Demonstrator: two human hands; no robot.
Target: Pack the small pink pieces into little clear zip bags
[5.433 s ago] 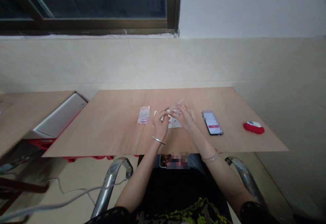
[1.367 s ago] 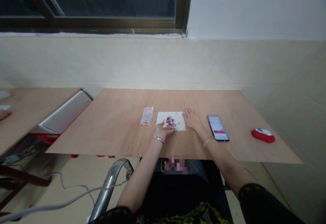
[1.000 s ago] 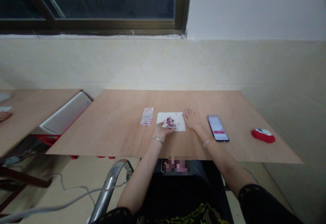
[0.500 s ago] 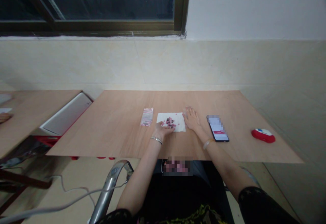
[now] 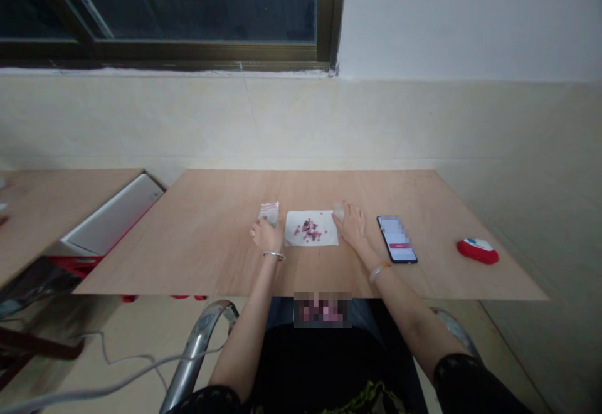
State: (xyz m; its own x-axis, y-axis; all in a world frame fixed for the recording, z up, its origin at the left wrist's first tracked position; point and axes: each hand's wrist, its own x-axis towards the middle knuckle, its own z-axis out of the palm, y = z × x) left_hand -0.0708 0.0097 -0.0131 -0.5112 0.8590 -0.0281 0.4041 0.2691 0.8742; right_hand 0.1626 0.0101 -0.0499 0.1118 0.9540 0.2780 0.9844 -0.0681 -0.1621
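A white paper tissue (image 5: 324,238) lies flat on the plywood tabletop (image 5: 188,257), with several small pink and dark pieces (image 5: 308,230) scattered across its middle. My left hand (image 5: 266,236) rests left of the tissue, its fingers curled against the lower end of a small clear plastic bag (image 5: 269,211). My right hand (image 5: 350,226) lies at the tissue's right edge. A small translucent piece (image 5: 337,212) shows at its fingertips, and I cannot tell whether the fingers grip it.
A smartphone (image 5: 396,238) with a pixelated screen lies right of my right hand, and a red and white computer mouse (image 5: 477,251) sits farther right. A second wooden table (image 5: 61,207) and a white panel (image 5: 113,204) are at the left. Metal chair arms flank me.
My left hand has moved left off the tissue to the plastic bag. The pieces on the tissue now lie more spread out, and the translucent piece has appeared at my right fingertips.
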